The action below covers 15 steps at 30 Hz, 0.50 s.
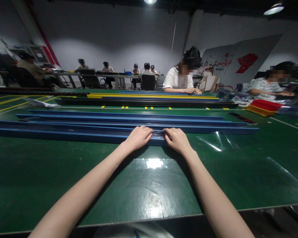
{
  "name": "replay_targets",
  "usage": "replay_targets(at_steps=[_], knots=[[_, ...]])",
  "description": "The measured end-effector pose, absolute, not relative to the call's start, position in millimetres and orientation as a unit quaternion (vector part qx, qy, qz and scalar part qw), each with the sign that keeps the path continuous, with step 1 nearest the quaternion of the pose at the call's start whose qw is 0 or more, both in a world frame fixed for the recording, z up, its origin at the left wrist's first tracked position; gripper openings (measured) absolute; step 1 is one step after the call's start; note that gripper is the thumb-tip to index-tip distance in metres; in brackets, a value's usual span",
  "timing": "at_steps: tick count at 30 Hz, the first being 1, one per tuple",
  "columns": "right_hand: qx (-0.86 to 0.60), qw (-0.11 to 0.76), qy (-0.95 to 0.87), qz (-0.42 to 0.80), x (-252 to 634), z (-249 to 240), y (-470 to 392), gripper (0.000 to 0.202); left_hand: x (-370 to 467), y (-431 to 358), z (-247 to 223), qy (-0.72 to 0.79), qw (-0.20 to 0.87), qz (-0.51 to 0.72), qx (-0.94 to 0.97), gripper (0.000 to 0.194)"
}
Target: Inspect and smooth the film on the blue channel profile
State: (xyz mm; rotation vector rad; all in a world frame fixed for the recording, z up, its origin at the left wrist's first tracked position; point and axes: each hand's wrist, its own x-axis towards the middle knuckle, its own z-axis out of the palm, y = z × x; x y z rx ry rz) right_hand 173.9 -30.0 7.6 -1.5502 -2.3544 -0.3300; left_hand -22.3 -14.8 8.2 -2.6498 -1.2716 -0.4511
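Note:
The nearest long blue channel strip (64, 132) runs from the left edge of the view to its right end between my hands. My left hand (139, 137) is closed over this strip, fingers bent across its far side. Close to the strip's right end, my right hand (176, 138) is closed too, with its thumb and fingers at the channel. The palm sides of both hands are hidden. Just behind lie several more blue channel strips (213, 129), roughly parallel to the near one.
Across the green table (89, 185) lie a yellow strip (151, 96) and dark strips (144, 102). A phone (240, 118), clear plastic film (217, 142) and a red bin (265, 105) are on the right. A co-worker (180, 79) leans over the far side.

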Motion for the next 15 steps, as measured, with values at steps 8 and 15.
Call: replay_targets(at_steps=[8, 15], knots=[[-0.624, 0.165, -0.750, -0.144, 186.3, 11.1, -29.4, 0.028, -25.5, -18.0, 20.9, -0.482, 0.132, -0.108, -0.859, 0.030], [-0.637, 0.147, -0.743, -0.146, 183.5, 12.1, -31.2, 0.027, -27.0, -19.5, 24.5, -0.521, 0.151, -0.090, -0.835, 0.029]])
